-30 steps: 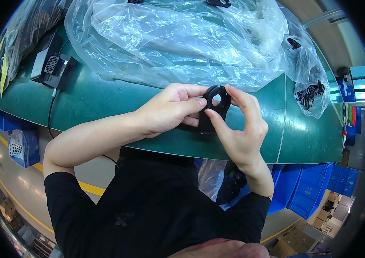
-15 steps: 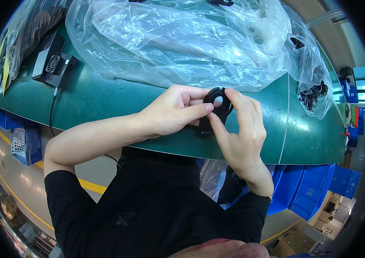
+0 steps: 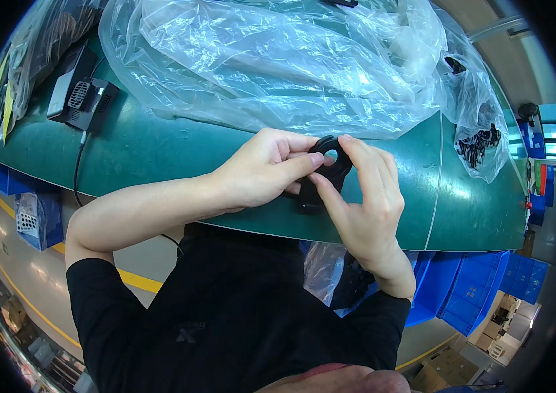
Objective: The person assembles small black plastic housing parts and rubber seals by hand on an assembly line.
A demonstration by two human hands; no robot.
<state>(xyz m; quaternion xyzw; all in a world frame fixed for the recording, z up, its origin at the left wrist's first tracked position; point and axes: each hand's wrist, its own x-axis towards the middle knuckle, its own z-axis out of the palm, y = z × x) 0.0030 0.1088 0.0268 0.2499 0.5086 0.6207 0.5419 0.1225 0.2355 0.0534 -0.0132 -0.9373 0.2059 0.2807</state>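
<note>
Between my hands, above the near part of the green table, is a black part point(image 3: 337, 171) with a round ring at its top and a flat body below. Table green shows through the ring's hole. My left hand point(image 3: 277, 165) grips the ring's left side, its thumb lying on the face near the hole. My right hand point(image 3: 371, 190) pinches the right side, index finger at the upper rim and thumb lower down on the face. Some of my left fingers pass behind the part and are hidden.
A large clear plastic bag point(image 3: 258, 72) covers the table's point(image 3: 160, 157) far side. At right lies a smaller bag of black pieces point(image 3: 478, 144). A black device point(image 3: 88, 101) with a cable sits at left. Blue bins point(image 3: 468, 291) stand below the right edge.
The black part has tilted slightly, and its hole now looks smaller and narrower. My right fingers have shifted a little to the left; both hands keep hold of it.
</note>
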